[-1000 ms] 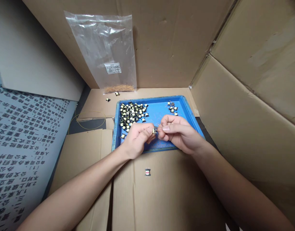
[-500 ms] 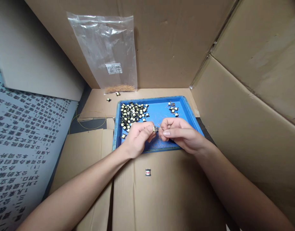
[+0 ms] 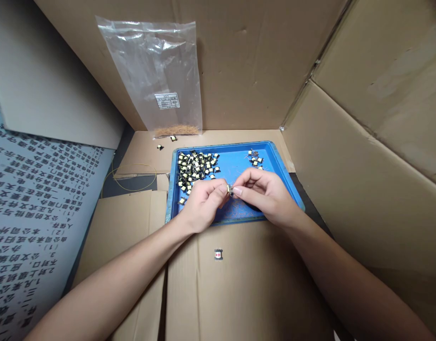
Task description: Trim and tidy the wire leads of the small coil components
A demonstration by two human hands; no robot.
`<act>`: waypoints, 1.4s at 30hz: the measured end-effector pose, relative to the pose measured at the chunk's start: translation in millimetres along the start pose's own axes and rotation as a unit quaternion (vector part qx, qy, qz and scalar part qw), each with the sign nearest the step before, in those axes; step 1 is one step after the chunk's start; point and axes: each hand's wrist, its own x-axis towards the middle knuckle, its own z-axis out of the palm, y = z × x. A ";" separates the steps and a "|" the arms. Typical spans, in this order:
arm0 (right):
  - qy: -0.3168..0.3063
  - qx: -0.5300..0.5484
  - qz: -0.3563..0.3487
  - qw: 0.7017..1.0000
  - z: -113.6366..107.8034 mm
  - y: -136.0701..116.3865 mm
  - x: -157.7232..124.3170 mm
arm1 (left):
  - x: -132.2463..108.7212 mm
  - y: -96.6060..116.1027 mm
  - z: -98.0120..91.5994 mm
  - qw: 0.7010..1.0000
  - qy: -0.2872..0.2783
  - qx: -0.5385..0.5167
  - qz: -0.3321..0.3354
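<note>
Within cardboard walls [image 3: 253, 61] sits a blue tray [image 3: 234, 166].

Left hand [image 3: 203, 204]: curled, knuckles up, thumb and forefinger pinched together at the tips.
Right hand [image 3: 266, 198]: back facing up, thumb and forefinger pinched, other fingers loosely bent behind.
Fingertips [image 3: 236, 191]: the two pinches meet, tip against tip.
Left forearm [image 3: 114, 279]: bare, enters from lower left, angled up and right.
Right forearm [image 3: 345, 279]: bare, enters from lower right, angled up and left.
Wrists [image 3: 175, 221]: nearly straight, about level with each other.
</note>
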 end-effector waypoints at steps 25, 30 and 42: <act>-0.018 -0.016 0.011 1.000 0.1 -4.9 -1.8 | -1.9 -0.5 -2.0 0.998 -0.041 0.028 0.026; -0.033 -0.023 -0.002 0.999 -5.1 -5.1 -1.1 | -2.3 -1.3 -1.3 0.999 -0.040 0.008 0.023; -0.011 -0.044 -0.031 0.999 -8.7 3.3 -1.7 | -2.9 -2.3 -1.4 0.999 -0.032 -0.004 0.025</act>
